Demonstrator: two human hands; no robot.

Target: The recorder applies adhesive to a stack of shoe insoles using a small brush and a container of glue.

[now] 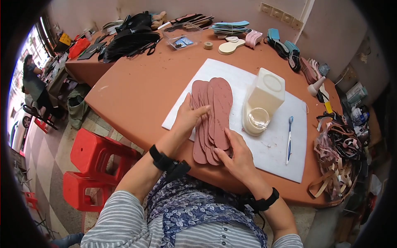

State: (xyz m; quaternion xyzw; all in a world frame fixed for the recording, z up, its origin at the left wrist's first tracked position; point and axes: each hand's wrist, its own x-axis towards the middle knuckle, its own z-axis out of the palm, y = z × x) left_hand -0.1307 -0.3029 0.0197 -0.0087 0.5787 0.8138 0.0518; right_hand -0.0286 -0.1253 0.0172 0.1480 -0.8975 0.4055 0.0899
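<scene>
A fanned stack of dusty-pink shoe insoles is held between my two hands, over the near left part of a white foam sheet. My left hand grips the stack at its left side, thumb lying across the upper insoles. Lower down on the right, my right hand pinches the edge of the insoles between thumb and fingers. Right of the stack, a cream plastic container with a round open cup at its front stands on the sheet. A blue-and-white toothbrush lies farther right.
Along the table's far edge are black sheet pieces, a clear box, a tape roll and blue insoles. Tangled straps heap at the right. Red stools stand at left; another person is beyond.
</scene>
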